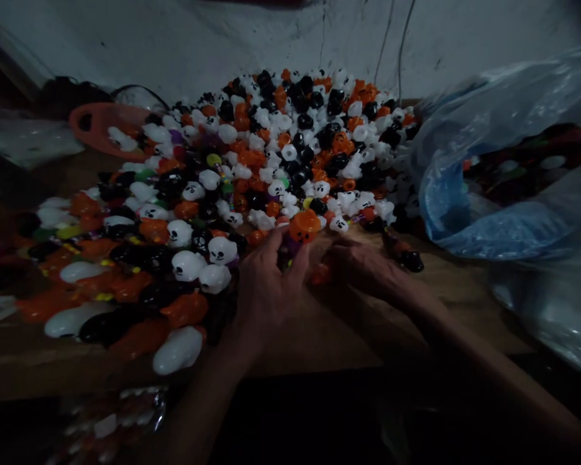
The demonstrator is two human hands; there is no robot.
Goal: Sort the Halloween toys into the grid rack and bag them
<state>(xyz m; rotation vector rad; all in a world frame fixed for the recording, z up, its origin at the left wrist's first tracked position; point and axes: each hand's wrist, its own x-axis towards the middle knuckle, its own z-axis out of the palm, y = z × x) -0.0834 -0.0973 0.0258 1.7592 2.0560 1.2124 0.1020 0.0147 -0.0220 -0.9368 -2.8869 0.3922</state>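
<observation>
My left hand (268, 281) is closed round an orange pumpkin-head toy (304, 226) with a dark face; a bit of purple shows below the head. To the right, my right hand (356, 261) is low over the table with its fingers bent, beside a small blurred orange piece (321, 274). Its fingertips are mostly hidden, so I cannot make out its grip. White skull-face heads (188, 265) lie just left of my left hand. Past my right wrist rests a dark piece with a black end (411, 261).
A large heap of white, black and orange plastic heads (290, 152) covers the back of the wooden table (339, 336). An orange-pink plastic basket (104, 123) stands at the left back. At the right, a clear plastic bag (494, 226) holds coloured pieces. A pale wall is behind.
</observation>
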